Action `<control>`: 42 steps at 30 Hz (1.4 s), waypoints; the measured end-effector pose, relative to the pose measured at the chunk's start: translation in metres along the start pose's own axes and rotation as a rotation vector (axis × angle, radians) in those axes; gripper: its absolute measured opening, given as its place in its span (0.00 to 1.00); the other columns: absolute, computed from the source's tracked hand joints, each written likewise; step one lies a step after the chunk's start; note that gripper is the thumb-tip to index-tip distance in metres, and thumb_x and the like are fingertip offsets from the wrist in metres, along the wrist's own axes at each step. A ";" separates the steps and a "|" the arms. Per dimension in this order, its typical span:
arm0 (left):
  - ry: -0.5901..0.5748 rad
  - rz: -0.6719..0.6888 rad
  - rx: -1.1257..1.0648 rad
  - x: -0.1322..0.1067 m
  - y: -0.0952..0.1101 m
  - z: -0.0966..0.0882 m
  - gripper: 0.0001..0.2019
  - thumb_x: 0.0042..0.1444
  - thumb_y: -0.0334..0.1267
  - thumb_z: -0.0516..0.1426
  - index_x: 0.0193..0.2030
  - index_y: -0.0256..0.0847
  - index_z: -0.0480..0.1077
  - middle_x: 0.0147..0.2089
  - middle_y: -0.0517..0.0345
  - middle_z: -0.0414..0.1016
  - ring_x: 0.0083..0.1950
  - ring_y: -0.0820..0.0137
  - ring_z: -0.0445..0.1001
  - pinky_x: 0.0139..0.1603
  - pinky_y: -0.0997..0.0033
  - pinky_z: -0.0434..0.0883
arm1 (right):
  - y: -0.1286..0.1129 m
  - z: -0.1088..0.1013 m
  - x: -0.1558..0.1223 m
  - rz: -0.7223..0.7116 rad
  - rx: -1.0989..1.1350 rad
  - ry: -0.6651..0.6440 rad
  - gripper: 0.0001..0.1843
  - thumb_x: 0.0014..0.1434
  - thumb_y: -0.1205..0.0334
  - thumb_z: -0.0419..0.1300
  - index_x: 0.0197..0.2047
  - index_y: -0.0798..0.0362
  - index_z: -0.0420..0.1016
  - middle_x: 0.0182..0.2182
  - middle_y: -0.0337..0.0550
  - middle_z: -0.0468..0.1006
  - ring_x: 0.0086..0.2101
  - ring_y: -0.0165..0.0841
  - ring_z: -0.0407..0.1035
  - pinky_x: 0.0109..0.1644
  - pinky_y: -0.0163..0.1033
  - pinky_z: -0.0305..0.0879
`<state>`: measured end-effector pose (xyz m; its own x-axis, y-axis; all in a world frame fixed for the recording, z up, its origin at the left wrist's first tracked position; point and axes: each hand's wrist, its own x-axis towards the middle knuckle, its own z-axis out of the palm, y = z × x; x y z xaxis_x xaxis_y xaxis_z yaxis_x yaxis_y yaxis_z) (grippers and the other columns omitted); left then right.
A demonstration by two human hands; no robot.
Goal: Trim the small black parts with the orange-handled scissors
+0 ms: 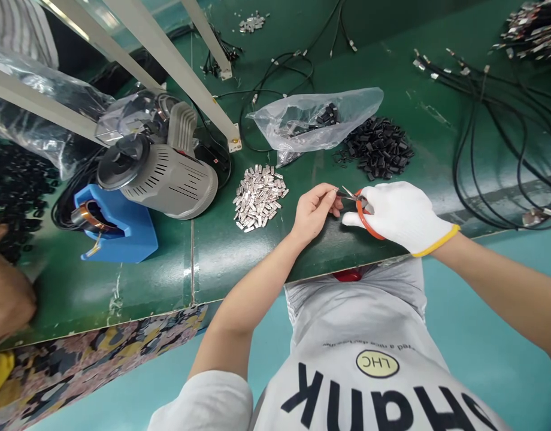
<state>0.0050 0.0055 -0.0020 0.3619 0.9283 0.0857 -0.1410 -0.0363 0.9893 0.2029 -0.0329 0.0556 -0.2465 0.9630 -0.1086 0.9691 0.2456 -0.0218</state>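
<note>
Close to the table's front edge, my right hand (394, 212), in a white glove with a yellow cuff, grips red-handled scissors (369, 224). The blades point left, slightly apart, toward my left hand (315, 209). That bare hand pinches a small dark piece (341, 193) at its fingertips, beside the blade tips; its kind is too small to make out. A heap of small metal connector shells (260, 197) lies left of my left hand. Beyond my right hand sits a pile of small black plastic parts (380, 146), next to a clear plastic bag (320, 120) with more black parts inside.
A grey machine (167, 179) and a blue tape dispenser (123, 224) stand at the left, near a white metal frame (176, 60). Black cables (477, 120) spread over the right side. Another person's arm (8, 293) rests at the far left.
</note>
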 end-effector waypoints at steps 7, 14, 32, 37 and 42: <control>-0.030 0.021 0.035 -0.001 -0.003 0.002 0.19 0.65 0.54 0.59 0.43 0.37 0.75 0.31 0.57 0.76 0.29 0.75 0.74 0.33 0.73 0.74 | -0.005 -0.005 0.005 0.003 0.004 -0.038 0.39 0.65 0.28 0.44 0.44 0.55 0.78 0.36 0.55 0.82 0.39 0.47 0.76 0.39 0.42 0.54; -0.014 0.017 0.023 0.000 -0.003 0.002 0.18 0.65 0.54 0.59 0.44 0.37 0.75 0.31 0.58 0.76 0.29 0.75 0.74 0.33 0.74 0.74 | -0.001 -0.010 0.005 -0.026 0.024 -0.076 0.38 0.65 0.27 0.44 0.42 0.53 0.77 0.36 0.55 0.82 0.38 0.46 0.76 0.38 0.42 0.53; -0.036 0.027 0.111 -0.002 -0.007 -0.003 0.18 0.66 0.54 0.57 0.43 0.38 0.74 0.30 0.60 0.75 0.27 0.76 0.73 0.31 0.74 0.72 | 0.003 0.011 0.007 -0.057 -0.073 -0.014 0.39 0.67 0.28 0.41 0.40 0.54 0.77 0.31 0.54 0.80 0.35 0.45 0.73 0.37 0.43 0.47; -0.024 0.010 0.126 0.000 -0.010 -0.005 0.20 0.66 0.55 0.57 0.42 0.38 0.74 0.31 0.59 0.75 0.27 0.77 0.73 0.31 0.75 0.72 | 0.007 0.018 0.006 -0.069 -0.106 -0.004 0.40 0.67 0.29 0.40 0.42 0.55 0.78 0.33 0.56 0.81 0.36 0.47 0.73 0.37 0.43 0.45; -0.012 -0.028 0.112 0.002 -0.012 -0.006 0.21 0.64 0.56 0.59 0.41 0.37 0.74 0.30 0.58 0.76 0.26 0.77 0.73 0.30 0.75 0.71 | 0.009 0.023 0.007 -0.062 -0.121 -0.005 0.42 0.67 0.29 0.40 0.43 0.57 0.79 0.32 0.58 0.80 0.35 0.47 0.74 0.37 0.42 0.47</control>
<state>0.0023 0.0100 -0.0143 0.3755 0.9250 0.0584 -0.0274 -0.0519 0.9983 0.2099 -0.0266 0.0316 -0.3057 0.9451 -0.1158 0.9442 0.3166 0.0913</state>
